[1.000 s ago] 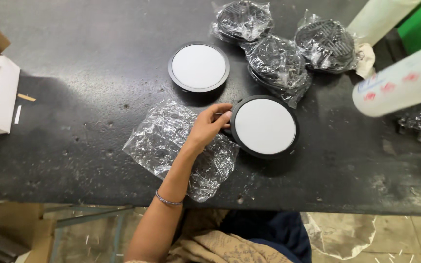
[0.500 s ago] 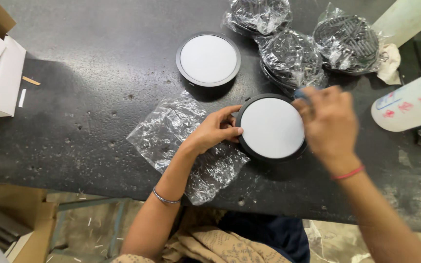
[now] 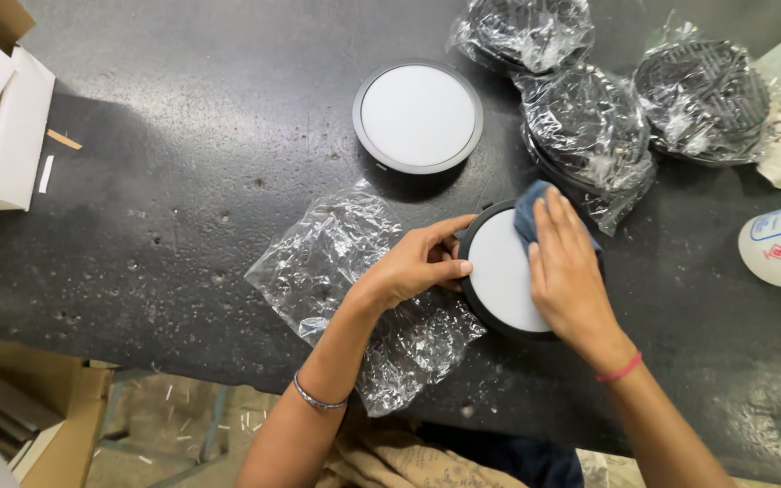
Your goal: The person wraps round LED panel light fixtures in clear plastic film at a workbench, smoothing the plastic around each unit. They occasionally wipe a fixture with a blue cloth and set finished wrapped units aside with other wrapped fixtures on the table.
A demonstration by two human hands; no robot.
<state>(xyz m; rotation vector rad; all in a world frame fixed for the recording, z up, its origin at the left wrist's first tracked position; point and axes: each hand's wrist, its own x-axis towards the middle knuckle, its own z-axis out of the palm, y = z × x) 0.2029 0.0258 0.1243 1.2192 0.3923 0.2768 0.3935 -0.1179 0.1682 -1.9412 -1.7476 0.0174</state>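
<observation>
On the dark bench, the left hand holds the round light by its rim while the right hand presses a blue cloth flat on it, so wiping looks underway and calls for gentle rubbing.

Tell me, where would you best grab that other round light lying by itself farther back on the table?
Probably by its dark outer rim, coming straight down from above. The round light lies flat, white face up, so fingers on opposite sides of the rim avoid smudging the face. Bare table on its left and near sides leaves room; bagged lights crowd its right.
</observation>
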